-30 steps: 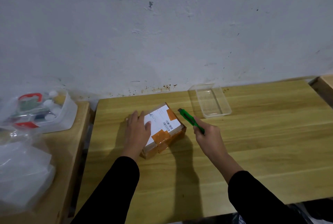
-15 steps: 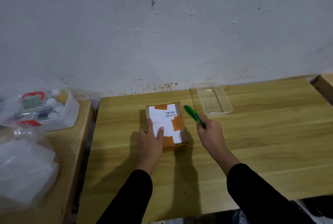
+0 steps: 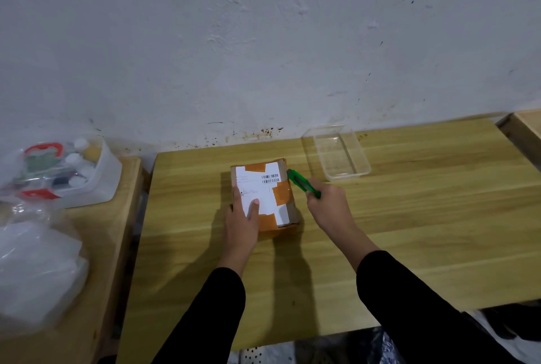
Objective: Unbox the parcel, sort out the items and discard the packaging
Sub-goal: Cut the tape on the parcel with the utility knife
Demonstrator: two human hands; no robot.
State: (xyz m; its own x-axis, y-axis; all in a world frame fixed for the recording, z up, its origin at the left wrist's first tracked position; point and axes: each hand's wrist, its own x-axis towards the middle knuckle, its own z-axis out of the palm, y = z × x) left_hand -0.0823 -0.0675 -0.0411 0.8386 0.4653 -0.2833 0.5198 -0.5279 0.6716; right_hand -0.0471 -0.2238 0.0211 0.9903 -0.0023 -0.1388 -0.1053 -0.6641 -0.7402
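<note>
A small cardboard parcel [image 3: 272, 188] with a white label and orange tape lies on the wooden table [image 3: 409, 232], its long side pointing away from me. My left hand [image 3: 242, 221] rests flat on its near left part, thumb across the label, holding it down. My right hand [image 3: 328, 208] grips a green box cutter [image 3: 303, 183], whose tip touches the parcel's far right edge. The parcel is closed.
An empty clear plastic tray [image 3: 339, 153] stands at the back of the table, right of the parcel. On a second table to the left sit a white tub [image 3: 85, 176] of small bottles and items, and crumpled clear plastic bags [image 3: 35, 270].
My left hand turned the parcel from a diagonal to a straight lengthwise position and shifted onto its near end. The cutter tip came in against the parcel's right edge.
</note>
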